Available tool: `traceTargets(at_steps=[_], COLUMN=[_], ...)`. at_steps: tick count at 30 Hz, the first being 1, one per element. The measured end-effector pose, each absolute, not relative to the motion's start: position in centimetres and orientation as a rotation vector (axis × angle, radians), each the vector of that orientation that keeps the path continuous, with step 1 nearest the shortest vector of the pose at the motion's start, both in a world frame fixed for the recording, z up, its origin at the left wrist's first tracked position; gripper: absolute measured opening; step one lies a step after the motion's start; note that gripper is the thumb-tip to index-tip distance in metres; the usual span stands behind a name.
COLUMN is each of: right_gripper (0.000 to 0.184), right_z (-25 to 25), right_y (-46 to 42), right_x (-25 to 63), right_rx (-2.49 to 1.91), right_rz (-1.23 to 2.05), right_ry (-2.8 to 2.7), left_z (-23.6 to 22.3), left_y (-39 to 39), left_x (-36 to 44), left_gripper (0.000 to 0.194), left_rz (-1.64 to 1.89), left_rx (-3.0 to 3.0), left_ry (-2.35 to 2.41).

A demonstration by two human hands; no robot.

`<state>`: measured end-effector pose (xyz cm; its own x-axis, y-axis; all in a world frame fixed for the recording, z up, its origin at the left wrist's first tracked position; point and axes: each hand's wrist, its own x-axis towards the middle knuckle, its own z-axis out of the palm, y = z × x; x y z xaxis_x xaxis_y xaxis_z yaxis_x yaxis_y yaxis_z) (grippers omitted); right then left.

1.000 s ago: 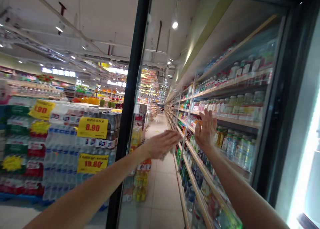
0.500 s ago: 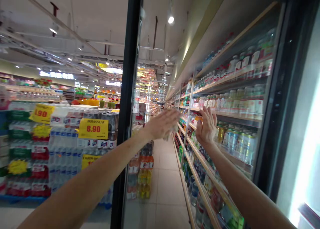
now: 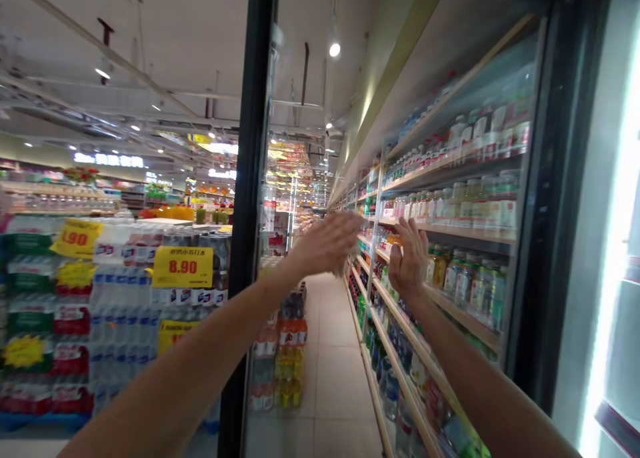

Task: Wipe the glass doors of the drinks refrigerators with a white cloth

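My left hand [image 3: 327, 245] reaches across the glass door [image 3: 300, 438] with its fingers stretched to the right. Below those fingers shows a pale, blurred edge that looks like a cloth [image 3: 344, 266], mostly hidden by the hand. My right hand [image 3: 407, 261] is raised at the right of it, fingers pointing up and thumb apart, holding nothing. It appears to rest against the same pane, though the contact is not clear. Shelves of bottled drinks [image 3: 460, 205] show behind the right hand, in or through the glass.
A black door frame [image 3: 257, 145] stands upright beside my left forearm, and another dark frame [image 3: 545, 245] is at the right. Bright cooler lighting [image 3: 607, 278] glows at the far right. Stacked drink packs [image 3: 120, 311] with yellow price signs [image 3: 183, 267] stand at the left.
My left hand has shifted only slightly along the glass. The whole view has moved a little, sliding the door frame and stacked packs left. My right hand stays raised.
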<state>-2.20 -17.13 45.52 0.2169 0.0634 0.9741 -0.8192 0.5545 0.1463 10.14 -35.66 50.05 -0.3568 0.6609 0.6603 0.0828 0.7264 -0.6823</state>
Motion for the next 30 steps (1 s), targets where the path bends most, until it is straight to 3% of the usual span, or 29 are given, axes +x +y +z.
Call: traceTargets(at_steps=[4, 10, 12, 17, 22, 26, 30], right_gripper=[0.042, 0.041, 0.043, 0.052, 0.054, 0.049, 0.047], right_z=[45.5, 45.4, 45.3, 45.6, 46.8, 49.0, 50.4], right_y=[-17.2, -16.8, -17.5, -20.9, -23.1, -23.7, -18.8], right_x=[-2.3, -2.2, -1.4, 1.7, 3.5, 3.9, 0.7], right_rx=[0.773, 0.821, 0.953, 1.308, 1.158, 0.9, 0.759], right_rz=[0.724, 0.731, 0.723, 0.807, 0.677, 0.503, 0.532], right_ry=[-1.214, -1.169, -1.072, -1.039, -1.222, -1.369, -1.418], left_z=[53.7, 46.0, 45.4, 49.8, 50.8, 48.9, 47.5], left_y=[-37.7, -34.1, -33.1, -32.6, -35.7, -38.2, -37.9], left_x=[10.4, 9.7, 8.9, 8.1, 12.2, 13.5, 12.9], left_gripper=[0.05, 0.055, 0.058, 0.061, 0.076, 0.062, 0.064], left_rz=[0.269, 0.685, 0.676, 0.336, 0.449, 0.433, 0.464], left_rx=[-0.149, -0.591, -0.609, -0.246, -0.285, -0.077, -0.03], left_ry=[-1.571, -1.854, -1.828, -1.735, -1.905, -1.714, -1.656])
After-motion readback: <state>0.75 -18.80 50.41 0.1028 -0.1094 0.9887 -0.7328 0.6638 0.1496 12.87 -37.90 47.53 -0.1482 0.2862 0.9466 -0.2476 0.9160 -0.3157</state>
